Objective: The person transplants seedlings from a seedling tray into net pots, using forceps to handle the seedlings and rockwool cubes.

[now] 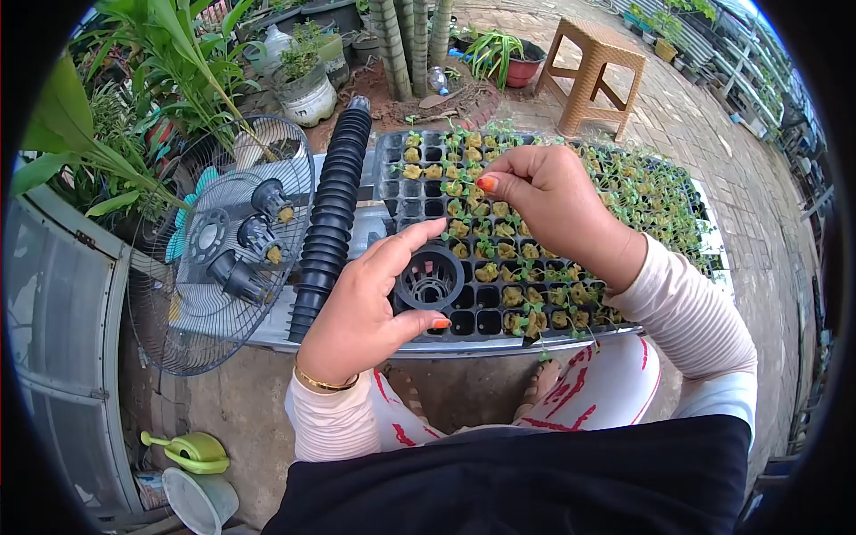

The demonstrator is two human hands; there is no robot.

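Note:
My left hand (361,299) curves round a black net pot (453,294), with thumb and index finger on either side of its rim. Above the black seedling tray (412,207), my right hand (544,192) is closed in a pinch; whatever lies between its fingertips is too small to make out. Many tray cells hold yellowish sponge plugs with small green seedlings (637,201), while several cells on the left side are bare. Left of the tray lies a long stack of nested black net pots (334,214).
A round wire fan grille (160,330) at the left carries three net pots (236,276), some with sponge plugs. Beyond the tray stand a woven-pattern stool (599,67) and potted plants (303,94). A green watering can (198,452) and a pale bucket (201,501) are on the ground.

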